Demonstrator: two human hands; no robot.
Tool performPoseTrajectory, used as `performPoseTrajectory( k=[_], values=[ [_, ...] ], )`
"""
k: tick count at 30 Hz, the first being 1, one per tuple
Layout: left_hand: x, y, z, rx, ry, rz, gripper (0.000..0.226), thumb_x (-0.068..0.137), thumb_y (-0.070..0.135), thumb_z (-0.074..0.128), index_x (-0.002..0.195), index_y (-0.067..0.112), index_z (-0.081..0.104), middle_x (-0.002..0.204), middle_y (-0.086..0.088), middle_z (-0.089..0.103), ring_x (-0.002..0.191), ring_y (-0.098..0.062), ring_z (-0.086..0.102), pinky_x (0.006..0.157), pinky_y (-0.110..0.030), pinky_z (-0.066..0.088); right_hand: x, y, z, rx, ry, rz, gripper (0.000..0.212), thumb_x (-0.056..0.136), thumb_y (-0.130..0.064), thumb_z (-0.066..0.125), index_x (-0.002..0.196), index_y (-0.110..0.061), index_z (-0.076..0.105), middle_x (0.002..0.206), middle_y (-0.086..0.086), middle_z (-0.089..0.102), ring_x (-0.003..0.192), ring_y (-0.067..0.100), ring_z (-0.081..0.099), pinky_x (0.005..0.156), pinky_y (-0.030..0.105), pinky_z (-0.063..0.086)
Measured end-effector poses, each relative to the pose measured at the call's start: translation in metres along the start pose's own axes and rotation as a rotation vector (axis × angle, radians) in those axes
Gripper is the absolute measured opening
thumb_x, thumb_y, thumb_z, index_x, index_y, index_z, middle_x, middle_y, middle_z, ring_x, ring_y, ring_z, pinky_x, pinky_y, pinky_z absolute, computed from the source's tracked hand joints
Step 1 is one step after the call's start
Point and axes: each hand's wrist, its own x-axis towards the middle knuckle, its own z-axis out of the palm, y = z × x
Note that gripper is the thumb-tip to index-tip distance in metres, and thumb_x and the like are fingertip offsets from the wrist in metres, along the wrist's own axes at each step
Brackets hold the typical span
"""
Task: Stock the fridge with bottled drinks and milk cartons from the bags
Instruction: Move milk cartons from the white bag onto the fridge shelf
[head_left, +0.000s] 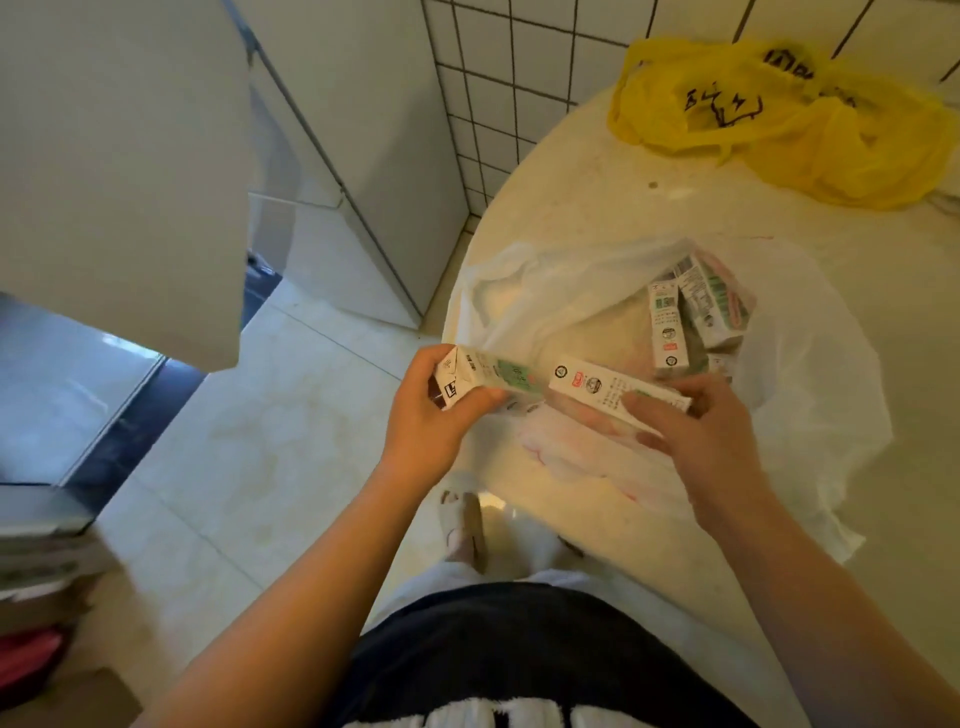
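Standing fridge door (119, 171): ajar at ten o'clock, overhanging the route.
Table (597, 208): two o'clock, bearing both bags.
White bag (810, 415): mouth spread; spare cartons (696, 306) at one o'clock.
Yellow bag (831, 140): slumped behind.
Left hand (431, 415): fingers wrapped round first milk carton (493, 371).
Right hand (701, 431): fingers pinching second milk carton (597, 387) above bag.

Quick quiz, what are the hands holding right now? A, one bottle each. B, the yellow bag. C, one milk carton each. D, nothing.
C: the left hand grips one milk carton, the right hand a second carton, at the white bag.
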Motion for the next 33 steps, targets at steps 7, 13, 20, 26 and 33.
performPoseTrajectory(
  k=[7, 13, 20, 26, 33],
  values=[
    [-0.035, -0.029, -0.054, -0.626, -0.049, -0.420, 0.048, 0.076, 0.032, 0.071, 0.116, 0.010, 0.058, 0.095, -0.015, 0.069, 0.100, -0.030, 0.069, 0.091, -0.044, 0.056, -0.037, 0.010, 0.044, 0.469, -0.446, 0.369, 0.042, 0.085, -0.025, 0.058, 0.125, -0.013, 0.062, 0.123, 0.011, 0.067, 0.107, 0.026, 0.064, 0.075, 0.034, 0.056],
    [-0.064, -0.064, -0.120, -0.760, -0.056, -0.553, 0.050, 0.079, 0.042, 0.063, 0.119, 0.014, 0.060, 0.093, -0.011, 0.068, 0.093, -0.027, 0.069, 0.084, -0.046, 0.056, -0.074, 0.037, 0.107, 0.493, -0.866, 0.442, 0.079, 0.077, -0.030, 0.081, 0.144, -0.013, 0.043, 0.145, 0.021, 0.046, 0.132, 0.038, 0.047, 0.108, 0.059, 0.035],
    [-0.095, -0.112, -0.261, -0.925, -0.076, -0.646, 0.060, 0.082, 0.054, 0.055, 0.131, 0.018, 0.055, 0.114, -0.014, 0.071, 0.088, -0.025, 0.068, 0.081, -0.041, 0.050, -0.143, 0.065, 0.235, 0.344, -1.005, 0.487, 0.082, 0.060, -0.013, 0.083, 0.135, -0.025, 0.051, 0.121, 0.023, 0.063, 0.109, 0.044, 0.062, 0.083, 0.049, 0.054],
    [-0.137, -0.158, -0.395, -1.024, 0.041, -0.646, 0.061, 0.087, 0.054, 0.051, 0.136, 0.017, 0.050, 0.124, -0.017, 0.067, 0.106, -0.029, 0.069, 0.089, -0.045, 0.051, -0.199, 0.083, 0.375, 0.194, -1.077, 0.508, 0.090, 0.046, -0.012, 0.088, 0.130, -0.014, 0.055, 0.112, 0.029, 0.062, 0.096, 0.042, 0.064, 0.078, 0.052, 0.056],
    [-0.156, -0.195, -0.499, -0.831, 0.433, -0.771, 0.038, 0.088, 0.042, 0.063, 0.118, 0.019, 0.064, 0.103, -0.012, 0.072, 0.095, -0.031, 0.067, 0.084, -0.045, 0.055, -0.237, 0.079, 0.509, -0.080, -1.201, 0.436, 0.069, 0.064, -0.009, 0.070, 0.130, -0.008, 0.049, 0.115, 0.029, 0.064, 0.090, 0.038, 0.066, 0.076, 0.046, 0.056]
  ],
)
